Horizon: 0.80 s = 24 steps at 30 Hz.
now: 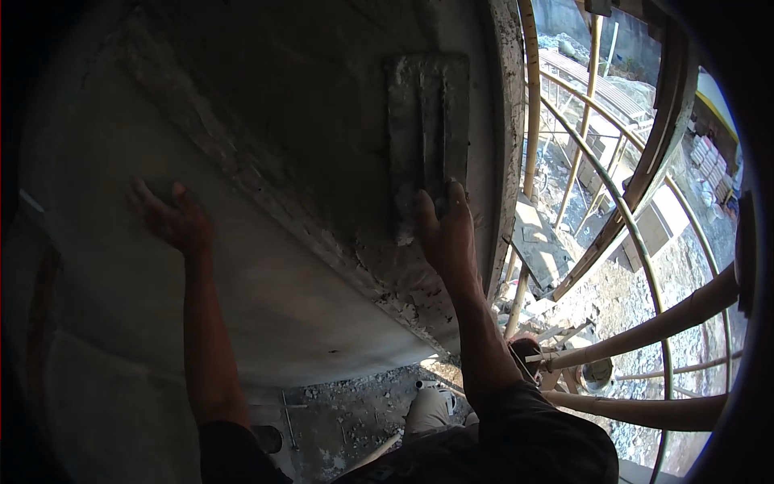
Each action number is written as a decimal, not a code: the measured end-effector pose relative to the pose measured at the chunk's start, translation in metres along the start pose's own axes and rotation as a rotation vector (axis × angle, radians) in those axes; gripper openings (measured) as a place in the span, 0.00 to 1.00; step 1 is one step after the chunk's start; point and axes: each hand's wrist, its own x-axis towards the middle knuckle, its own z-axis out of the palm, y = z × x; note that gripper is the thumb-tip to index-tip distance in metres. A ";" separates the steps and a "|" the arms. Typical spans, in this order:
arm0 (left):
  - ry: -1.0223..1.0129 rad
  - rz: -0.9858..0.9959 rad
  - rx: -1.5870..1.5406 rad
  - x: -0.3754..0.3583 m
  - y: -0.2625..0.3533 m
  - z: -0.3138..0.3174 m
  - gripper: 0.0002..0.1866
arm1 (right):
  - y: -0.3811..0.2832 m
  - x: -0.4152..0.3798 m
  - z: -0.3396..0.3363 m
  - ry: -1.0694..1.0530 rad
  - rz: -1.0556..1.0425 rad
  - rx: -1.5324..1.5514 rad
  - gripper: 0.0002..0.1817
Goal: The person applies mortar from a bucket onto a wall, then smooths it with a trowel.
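My right hand [447, 234] grips the lower end of the handle on a long rectangular plastering float [403, 121]. The float is upright, its face towards the dark, rough plastered strip [322, 97] near the wall's right edge. Grey plaster is smeared on the float and on my fingers. To the left, my left hand [177, 222] is raised with fingers apart, over the smoother, paler wall surface [274, 282]. A raised, ragged ridge of plaster [266, 189] runs diagonally between my two hands.
Bamboo scaffold poles [685, 319] and curved bars [601, 157] stand at the right, with bright rubble ground [693, 274] far below. A bucket [597, 373] sits low on the right. Debris covers the floor [347, 411] beneath me.
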 end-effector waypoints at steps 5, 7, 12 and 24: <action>-0.007 0.001 0.023 -0.004 -0.004 0.004 0.39 | 0.117 -0.055 0.025 0.006 -0.035 -0.055 0.33; -0.001 0.016 0.028 -0.003 -0.005 0.004 0.39 | 0.182 -0.088 0.042 0.078 -0.167 -0.027 0.28; 0.027 0.045 0.017 0.003 0.001 0.001 0.39 | 0.189 -0.125 0.024 -0.074 0.117 0.241 0.20; 0.017 0.068 0.039 0.001 0.002 -0.001 0.39 | 0.000 -0.028 0.057 -0.076 0.220 0.573 0.18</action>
